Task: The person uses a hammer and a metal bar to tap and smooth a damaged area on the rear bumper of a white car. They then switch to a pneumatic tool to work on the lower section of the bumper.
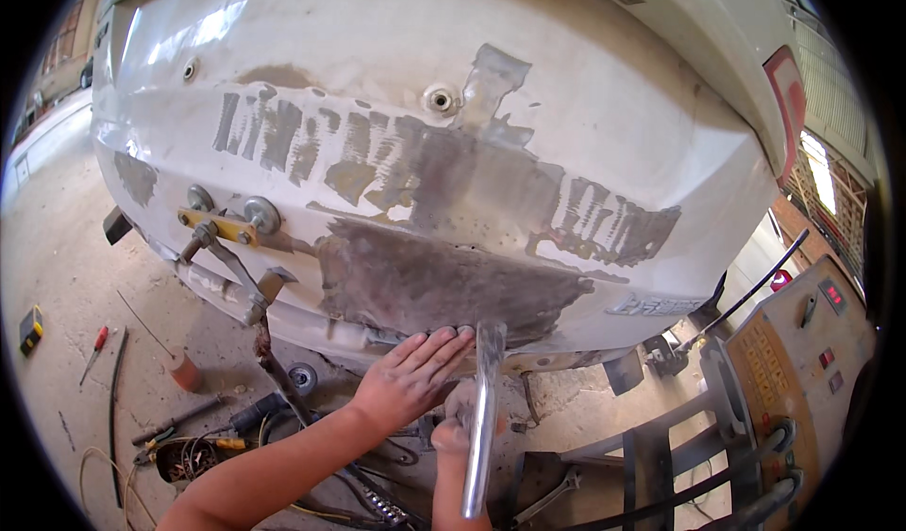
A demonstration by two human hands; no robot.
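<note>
Against the lower edge of the white car panel [396,78], just below its large bare-metal patch [444,281], the left hand [411,375] lies flat, fingers straight and spread, holding nothing. Beside it, to its right, the right hand [458,427] is closed in a fist round one shiny metal bar [483,418]. The bar's long axis runs nearly upright, its upper end touching the panel at the patch's lower rim, its lower end hanging below the fist. Left of the patch, one yellow pulling clamp [222,224] sits fixed to the panel. Right of the panel stands one welding machine [802,361]. Below the panel, loose tools lie on the floor [66,267].
</note>
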